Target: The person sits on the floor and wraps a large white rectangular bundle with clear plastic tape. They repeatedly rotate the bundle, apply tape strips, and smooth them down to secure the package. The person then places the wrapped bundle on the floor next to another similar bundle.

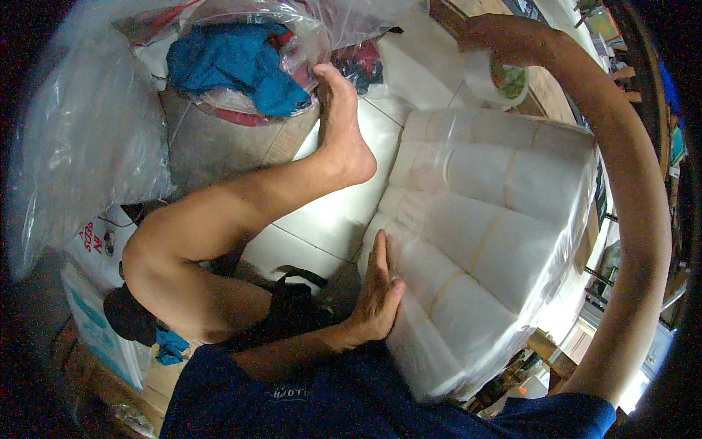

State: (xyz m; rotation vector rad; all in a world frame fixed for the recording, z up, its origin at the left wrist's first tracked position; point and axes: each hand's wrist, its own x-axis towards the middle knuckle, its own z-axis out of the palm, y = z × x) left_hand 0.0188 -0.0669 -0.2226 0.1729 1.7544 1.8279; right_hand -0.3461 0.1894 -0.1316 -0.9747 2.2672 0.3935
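Note:
A large clear plastic pack (pixel 468 241) of white rolled bundles, with thin yellowish bands across them, leans at my right side. My left hand (pixel 376 293) lies against its near left side, fingers stretched out and holding nothing. My right arm curves round the pack's right side to its far end. There my right hand (pixel 493 40) is at the top of a white ring-shaped roll (pixel 475 77), with green showing inside it. The fingers are bent down at the roll's rim and partly hidden, so their grip is unclear.
My bare leg (pixel 248 208) is bent across the pale tiled floor (pixel 314 227). Beyond the foot lies blue cloth (pixel 234 66) among clear plastic. A big crumpled clear plastic sheet (pixel 95 146) stands at the left. Wooden boards (pixel 552 95) run behind the pack.

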